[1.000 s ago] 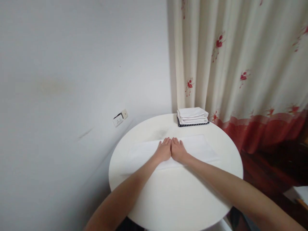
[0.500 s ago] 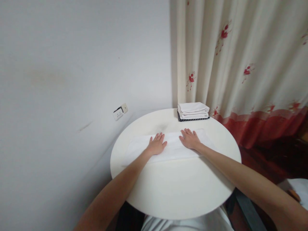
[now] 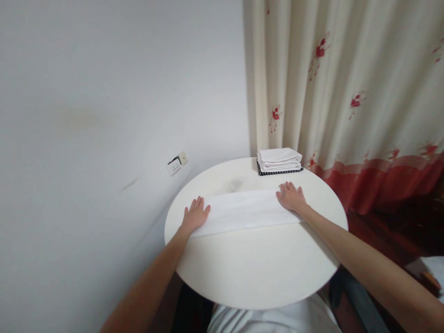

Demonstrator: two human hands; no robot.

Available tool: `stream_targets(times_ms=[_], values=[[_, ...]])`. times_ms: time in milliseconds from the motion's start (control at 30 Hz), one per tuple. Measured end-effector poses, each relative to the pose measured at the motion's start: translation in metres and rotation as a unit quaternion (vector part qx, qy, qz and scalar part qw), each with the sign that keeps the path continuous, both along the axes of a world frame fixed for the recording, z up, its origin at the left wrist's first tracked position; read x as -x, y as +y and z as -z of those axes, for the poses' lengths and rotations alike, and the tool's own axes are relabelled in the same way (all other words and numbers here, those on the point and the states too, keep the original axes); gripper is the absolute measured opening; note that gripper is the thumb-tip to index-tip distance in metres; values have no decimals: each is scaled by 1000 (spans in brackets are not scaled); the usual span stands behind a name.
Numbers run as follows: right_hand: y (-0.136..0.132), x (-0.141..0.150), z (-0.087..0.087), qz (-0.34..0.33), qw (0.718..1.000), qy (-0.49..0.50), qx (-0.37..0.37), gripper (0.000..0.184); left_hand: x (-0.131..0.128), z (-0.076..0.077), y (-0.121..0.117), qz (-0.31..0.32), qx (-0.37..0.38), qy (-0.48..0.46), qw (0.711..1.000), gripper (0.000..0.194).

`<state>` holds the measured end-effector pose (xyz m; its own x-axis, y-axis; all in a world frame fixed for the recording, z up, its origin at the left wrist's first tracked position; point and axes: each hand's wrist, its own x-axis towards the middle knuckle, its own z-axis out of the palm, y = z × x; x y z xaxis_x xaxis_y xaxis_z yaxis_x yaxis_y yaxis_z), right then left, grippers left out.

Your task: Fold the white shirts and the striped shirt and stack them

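Observation:
A white cloth (image 3: 244, 212), folded into a long flat strip, lies across the round white table (image 3: 256, 268). My left hand (image 3: 195, 215) rests flat on the strip's left end with its fingers spread. At the right end, my right hand (image 3: 290, 196) lies palm down on the cloth, fingers apart. Neither hand grips anything. The cloth's two ends are partly hidden under my hands and forearms.
A stack of folded white cloths (image 3: 279, 159) sits on a black-and-white edged piece (image 3: 282, 173) at the table's back edge. A wall (image 3: 138, 92) with a socket (image 3: 174, 166) borders the left, and a floral curtain (image 3: 340, 92) hangs behind on the right.
My hands were side by side at the strip's middle. They have slid apart along the cloth, left hand to its left end, right hand to its right end, and the fingers have spread.

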<state>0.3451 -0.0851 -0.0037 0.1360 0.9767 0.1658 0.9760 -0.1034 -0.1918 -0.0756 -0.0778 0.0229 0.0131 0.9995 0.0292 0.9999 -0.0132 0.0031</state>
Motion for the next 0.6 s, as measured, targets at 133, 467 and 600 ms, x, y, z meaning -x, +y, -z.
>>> stream_targets(times_ms=[133, 467, 600], values=[[-8, 12, -11, 28, 997, -24, -68, 57, -13, -6, -9, 0, -64, 38, 997, 56], [-33, 68, -13, -266, 963, 25, 13, 62, -59, 6, -46, 261, 19, -29, 965, 63], [-8, 38, -12, -207, 977, 7, 44, 63, -34, 0, -1, 171, 53, -11, 984, 71]])
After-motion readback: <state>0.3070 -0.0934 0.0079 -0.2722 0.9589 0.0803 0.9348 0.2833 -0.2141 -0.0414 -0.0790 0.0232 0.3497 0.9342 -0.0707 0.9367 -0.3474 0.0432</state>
